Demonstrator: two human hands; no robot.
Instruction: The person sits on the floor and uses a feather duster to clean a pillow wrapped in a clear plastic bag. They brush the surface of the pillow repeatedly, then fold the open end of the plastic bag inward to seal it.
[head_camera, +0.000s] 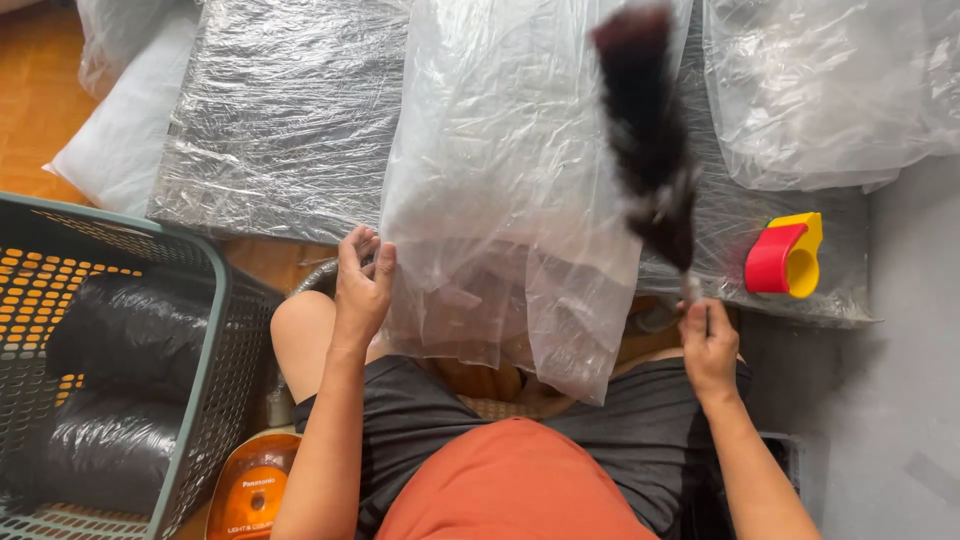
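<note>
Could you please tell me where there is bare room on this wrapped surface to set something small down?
The foil-like wrapped surface is bare left of the clear plastic bag, above the left hand. A narrow strip lies between the feather duster, held by the right hand, and the red and yellow holder. The middle and top right are crowded with plastic.

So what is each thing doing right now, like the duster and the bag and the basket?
Feather duster: raised, blurred, gripped by the right hand.
Clear plastic bag: crumpled, draped over the edge, pinched by the left hand.
Basket: holds dark wrapped bundles.
Red and yellow tape dispenser: lying untouched.
Wrapped board: flat, covered in film.
</note>
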